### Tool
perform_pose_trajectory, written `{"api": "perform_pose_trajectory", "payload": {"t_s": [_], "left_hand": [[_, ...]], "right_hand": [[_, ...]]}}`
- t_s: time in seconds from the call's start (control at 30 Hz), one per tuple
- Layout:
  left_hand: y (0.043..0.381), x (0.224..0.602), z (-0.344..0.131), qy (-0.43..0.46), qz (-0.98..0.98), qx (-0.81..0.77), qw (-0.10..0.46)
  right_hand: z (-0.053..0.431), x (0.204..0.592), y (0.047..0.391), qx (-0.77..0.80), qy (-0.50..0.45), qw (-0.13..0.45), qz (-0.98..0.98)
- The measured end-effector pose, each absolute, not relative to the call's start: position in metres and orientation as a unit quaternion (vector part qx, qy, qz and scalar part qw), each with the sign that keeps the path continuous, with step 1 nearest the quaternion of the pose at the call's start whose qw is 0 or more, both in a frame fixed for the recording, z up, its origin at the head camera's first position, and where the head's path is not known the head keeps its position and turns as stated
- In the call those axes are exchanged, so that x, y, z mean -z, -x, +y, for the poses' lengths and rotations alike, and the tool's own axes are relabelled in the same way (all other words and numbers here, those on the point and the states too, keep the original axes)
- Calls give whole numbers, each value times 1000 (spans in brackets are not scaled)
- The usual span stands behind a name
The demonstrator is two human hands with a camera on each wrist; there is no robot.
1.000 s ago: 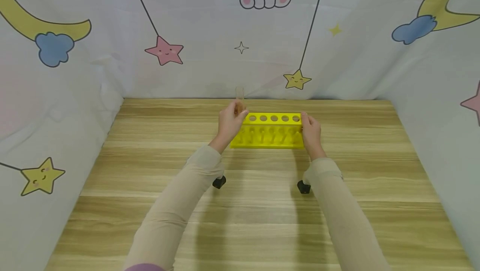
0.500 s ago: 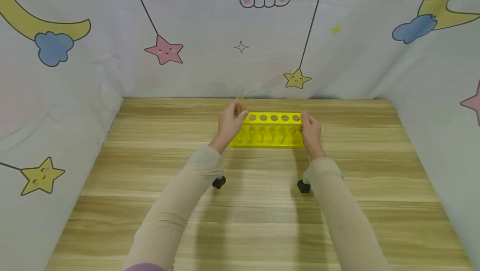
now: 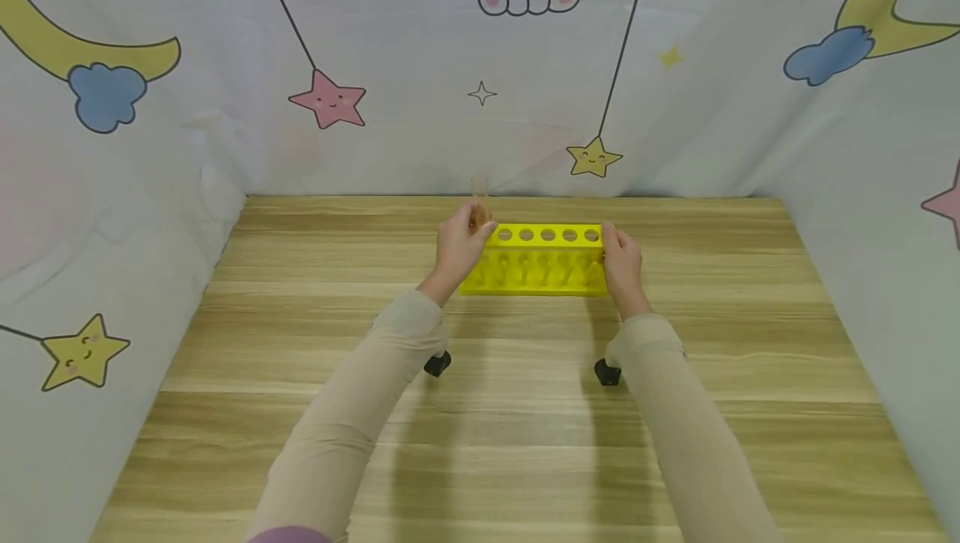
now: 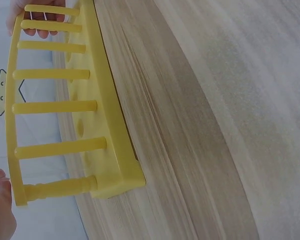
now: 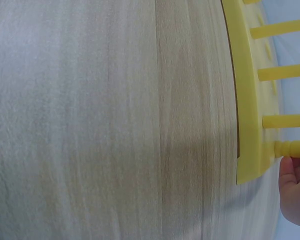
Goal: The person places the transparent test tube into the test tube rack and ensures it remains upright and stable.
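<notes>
A yellow test tube rack (image 3: 536,272) with a row of round holes and upright pegs stands on the wooden table. At its left end my left hand (image 3: 460,244) pinches a clear tube, probably a test tube (image 3: 480,186), whose upper part sticks up above the fingers. Its lower part is hidden by the hand. My right hand (image 3: 624,263) grips the rack's right end; in the right wrist view, fingers of that hand (image 5: 296,192) lie around the end post. From the left wrist, my left hand (image 4: 0,210) shows only partly, beside the rack's top plate.
The wood-grain table (image 3: 525,443) reaches back to a white cloth backdrop (image 3: 420,42) printed with stars, moons and clouds. Cloth also hangs along both sides. Black wrist devices (image 3: 438,364) sit under the sleeves.
</notes>
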State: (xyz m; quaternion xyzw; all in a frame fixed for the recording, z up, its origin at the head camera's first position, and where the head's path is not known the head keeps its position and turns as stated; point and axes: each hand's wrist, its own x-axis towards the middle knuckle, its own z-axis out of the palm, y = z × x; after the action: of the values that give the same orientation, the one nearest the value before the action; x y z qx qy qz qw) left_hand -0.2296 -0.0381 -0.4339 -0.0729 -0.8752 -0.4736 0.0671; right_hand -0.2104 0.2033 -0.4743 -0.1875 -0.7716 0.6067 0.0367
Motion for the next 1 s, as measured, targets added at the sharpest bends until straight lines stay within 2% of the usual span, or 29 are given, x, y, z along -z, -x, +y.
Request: {"api": "perform_pose_trajectory", "payload": {"t_s": [1.0], "left_hand": [[230, 432, -36, 56, -877, 476, 41]], "right_hand": [[203, 474, 211, -609, 192, 40, -769]]}}
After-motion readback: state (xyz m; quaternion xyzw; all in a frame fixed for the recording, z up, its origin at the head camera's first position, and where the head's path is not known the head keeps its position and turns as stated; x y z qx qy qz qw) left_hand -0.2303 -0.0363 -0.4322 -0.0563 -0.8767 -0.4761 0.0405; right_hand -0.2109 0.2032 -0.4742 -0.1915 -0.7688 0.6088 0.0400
